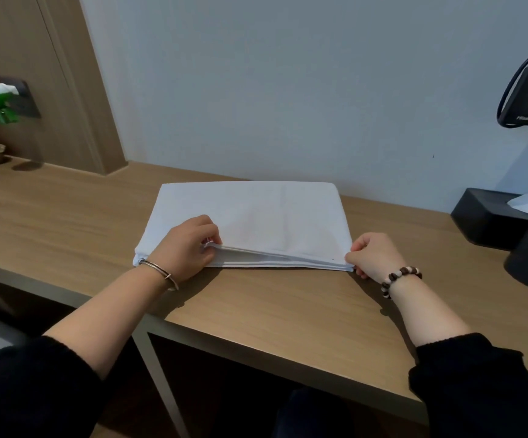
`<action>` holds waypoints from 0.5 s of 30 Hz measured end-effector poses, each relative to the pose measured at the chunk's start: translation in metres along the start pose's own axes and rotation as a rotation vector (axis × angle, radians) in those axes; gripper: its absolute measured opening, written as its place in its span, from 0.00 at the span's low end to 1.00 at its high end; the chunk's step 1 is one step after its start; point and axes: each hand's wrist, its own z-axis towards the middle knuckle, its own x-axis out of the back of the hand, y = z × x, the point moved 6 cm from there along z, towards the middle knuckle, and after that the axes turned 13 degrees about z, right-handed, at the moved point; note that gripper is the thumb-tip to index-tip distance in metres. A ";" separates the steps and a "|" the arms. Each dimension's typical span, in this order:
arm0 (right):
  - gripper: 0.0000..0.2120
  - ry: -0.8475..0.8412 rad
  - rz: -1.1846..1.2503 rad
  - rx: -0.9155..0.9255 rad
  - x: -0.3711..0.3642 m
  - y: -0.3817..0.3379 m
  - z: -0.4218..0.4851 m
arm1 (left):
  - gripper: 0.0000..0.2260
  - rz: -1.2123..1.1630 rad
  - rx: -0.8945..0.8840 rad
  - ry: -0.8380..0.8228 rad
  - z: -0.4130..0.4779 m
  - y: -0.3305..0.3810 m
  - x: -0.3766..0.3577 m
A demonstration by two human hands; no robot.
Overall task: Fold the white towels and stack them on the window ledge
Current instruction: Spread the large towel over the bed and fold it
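towel [256, 213] folded flat on the surface [256, 314], left hand [183, 248] fingers pinching its near hem around 8 o'clock, right hand [376, 257] fingers clamped on its 4 o'clock corner, wall [288, 90] at 12

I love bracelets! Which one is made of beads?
The beaded bracelet is on the wrist of the right hand, with brown and white beads. The left hand wears a thin plain metal bangle instead.

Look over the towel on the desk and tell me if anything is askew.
Only the towel: along its near edge the layers do not line up. The top layer gapes open from the left hand, which pinches it, toward the right hand at the corner. Nothing spilled or damaged shows.
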 end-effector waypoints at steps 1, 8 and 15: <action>0.06 0.004 -0.007 0.004 0.000 0.000 0.000 | 0.08 0.021 -0.041 0.011 0.000 0.002 0.001; 0.06 -0.015 -0.035 -0.009 -0.002 -0.001 0.000 | 0.07 0.126 -0.124 -0.101 -0.011 0.014 -0.007; 0.06 -0.033 -0.046 -0.002 -0.003 -0.003 -0.002 | 0.10 0.263 -0.313 -0.113 0.018 0.059 -0.019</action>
